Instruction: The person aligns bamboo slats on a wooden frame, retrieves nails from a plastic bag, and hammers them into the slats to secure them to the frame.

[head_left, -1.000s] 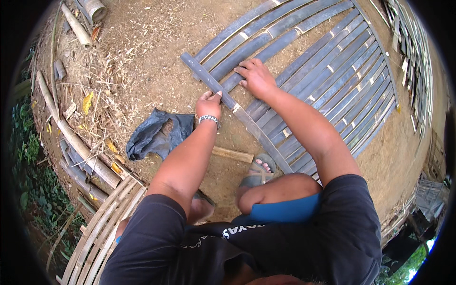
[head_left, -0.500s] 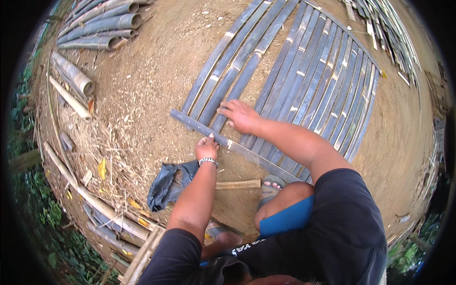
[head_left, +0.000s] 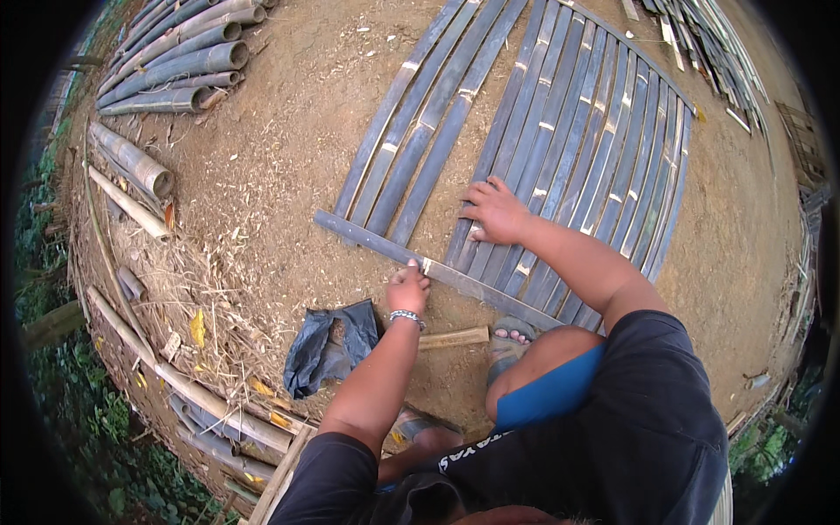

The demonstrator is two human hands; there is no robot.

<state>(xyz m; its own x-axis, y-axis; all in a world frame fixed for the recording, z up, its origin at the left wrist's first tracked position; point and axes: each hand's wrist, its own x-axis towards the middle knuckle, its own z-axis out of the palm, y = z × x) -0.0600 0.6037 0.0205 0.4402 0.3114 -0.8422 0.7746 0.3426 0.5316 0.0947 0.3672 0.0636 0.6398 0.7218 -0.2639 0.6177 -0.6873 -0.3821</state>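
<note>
On the dirt ground lies a panel of dark bamboo slats [head_left: 541, 157], side by side with a wide gap between two groups. A split bamboo crosspiece [head_left: 363, 234] runs along the panel's near edge, under or against the slat ends. My left hand [head_left: 408, 290], with a chain bracelet at the wrist, is closed on this crosspiece near the gap, thumb on top. Farther up and to the right, my right hand [head_left: 500, 213] rests with fingers apart on the leftmost slats of the right group, fingertips at the gap's edge. Its palm hides part of those slats.
Beside my left forearm lies a crumpled black plastic bag [head_left: 325, 357], with a short bamboo piece [head_left: 455, 338] near my foot. Thick bamboo poles [head_left: 197, 59] are stacked at the far left; thin strips [head_left: 713, 57] lie far right. Shavings and leaves litter the left side.
My right hand has moved right, from the left group's slats across the gap to the right group. My left hand has slid rightward along the crosspiece. The view has shifted slightly.
</note>
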